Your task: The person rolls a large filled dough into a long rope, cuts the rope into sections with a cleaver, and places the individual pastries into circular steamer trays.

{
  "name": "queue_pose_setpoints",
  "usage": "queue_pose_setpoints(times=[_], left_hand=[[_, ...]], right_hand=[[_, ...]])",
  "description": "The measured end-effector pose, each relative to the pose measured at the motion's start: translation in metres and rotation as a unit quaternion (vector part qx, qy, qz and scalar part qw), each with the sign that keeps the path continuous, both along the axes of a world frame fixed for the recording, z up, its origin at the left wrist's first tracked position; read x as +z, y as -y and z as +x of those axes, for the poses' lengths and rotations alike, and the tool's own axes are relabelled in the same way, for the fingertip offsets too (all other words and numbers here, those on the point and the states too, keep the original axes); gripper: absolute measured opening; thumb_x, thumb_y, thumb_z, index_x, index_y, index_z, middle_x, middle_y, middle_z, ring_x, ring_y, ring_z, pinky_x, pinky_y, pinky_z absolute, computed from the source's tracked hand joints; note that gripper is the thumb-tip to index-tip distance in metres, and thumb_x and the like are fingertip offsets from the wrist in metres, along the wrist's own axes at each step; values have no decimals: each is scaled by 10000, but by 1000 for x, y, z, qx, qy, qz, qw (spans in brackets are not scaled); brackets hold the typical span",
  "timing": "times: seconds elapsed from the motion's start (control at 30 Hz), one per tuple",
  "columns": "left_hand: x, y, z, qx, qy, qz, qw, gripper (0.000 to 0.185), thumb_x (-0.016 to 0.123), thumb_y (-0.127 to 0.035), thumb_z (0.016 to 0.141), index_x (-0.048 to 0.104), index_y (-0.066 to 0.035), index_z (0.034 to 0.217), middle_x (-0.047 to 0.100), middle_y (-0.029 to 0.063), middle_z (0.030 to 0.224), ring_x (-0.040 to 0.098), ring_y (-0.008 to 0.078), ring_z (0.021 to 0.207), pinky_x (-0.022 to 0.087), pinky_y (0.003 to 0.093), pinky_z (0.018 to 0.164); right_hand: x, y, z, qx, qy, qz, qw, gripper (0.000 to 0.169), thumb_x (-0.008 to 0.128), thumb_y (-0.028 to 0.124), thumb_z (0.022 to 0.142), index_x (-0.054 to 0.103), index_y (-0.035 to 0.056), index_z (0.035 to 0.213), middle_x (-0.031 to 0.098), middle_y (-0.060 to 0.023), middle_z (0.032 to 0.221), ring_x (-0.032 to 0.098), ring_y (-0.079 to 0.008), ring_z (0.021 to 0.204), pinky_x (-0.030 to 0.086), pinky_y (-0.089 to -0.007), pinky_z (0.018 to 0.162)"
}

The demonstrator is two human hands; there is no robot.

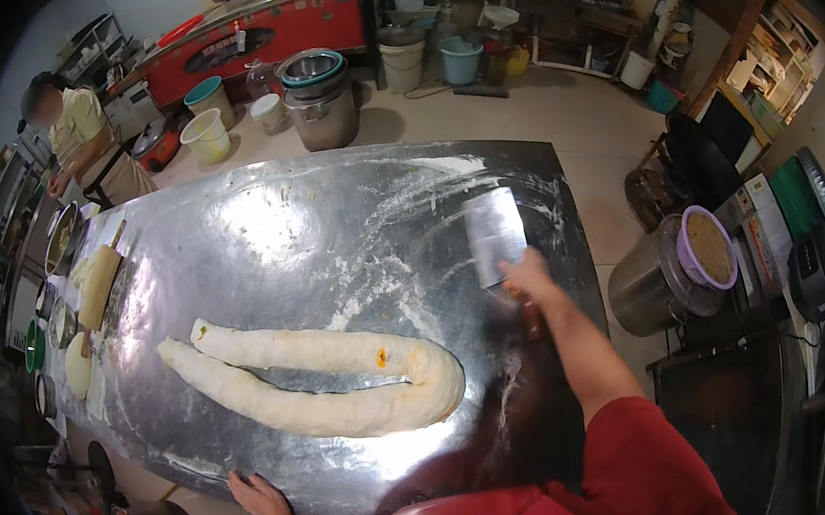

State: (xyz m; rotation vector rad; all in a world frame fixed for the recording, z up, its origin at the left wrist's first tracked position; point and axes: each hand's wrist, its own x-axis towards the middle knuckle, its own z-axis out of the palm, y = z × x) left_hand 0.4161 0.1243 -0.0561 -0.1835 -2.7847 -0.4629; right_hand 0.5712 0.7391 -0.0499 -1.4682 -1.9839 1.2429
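My right hand grips a broad metal cleaver or dough cutter by its handle, over the right part of the metal worktable. My left hand rests at the table's near edge with its fingers apart, holding nothing. Between my hands lies a long, thick roll of filled dough, bent into a U. Its bend is on the right and both ends point left. Orange and green bits of filling show through the dough. Flour is smeared around the blade and behind the roll.
Rolling pins and bowls line the table's left end. Beyond it stands another person. Buckets and a large steel pot are on the floor behind the table. At right, a purple basin sits on a steel pot.
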Motion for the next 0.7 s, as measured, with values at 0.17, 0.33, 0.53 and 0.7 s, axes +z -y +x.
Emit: queue_pose_setpoints(times=[0.17, 0.33, 0.53, 0.7], left_hand=[[-3, 5, 2, 14, 8, -33, 999, 420, 387, -202, 889, 369, 54, 1221, 391, 210, 1252, 335, 355, 1180, 254, 414, 986], [6, -6, 2, 43, 30, -72, 996, 417, 375, -213, 897, 377, 64, 1208, 384, 217, 1253, 337, 351, 1178, 260, 414, 982], [9, -8, 6, 73, 45, -104, 991, 410, 358, -226, 906, 391, 56, 1202, 372, 202, 1271, 338, 343, 1178, 266, 407, 978], [3, 4, 6, 48, 30, -119, 991, 418, 354, -232, 907, 384, 54, 1210, 358, 199, 1280, 321, 338, 1188, 258, 403, 982]], right_hand=[[39, 96, -60, 335, 38, 88, 937, 290, 608, 198, 734, 458, -35, 818, 560, -211, 702, 587, -266, 516, 459, -398, 555], [53, -20, -32, 18, 36, 97, 995, 257, 526, 169, 729, 475, -26, 888, 580, -228, 798, 573, -397, 769, 459, -469, 654], [33, -154, 5, -85, -25, -5, 996, 231, 575, 120, 773, 487, -21, 934, 575, -103, 648, 547, -168, 433, 405, -290, 337], [57, -44, -89, 119, 75, -28, 990, 361, 650, 248, 665, 553, -21, 885, 598, -171, 719, 601, -247, 572, 470, -357, 497]])
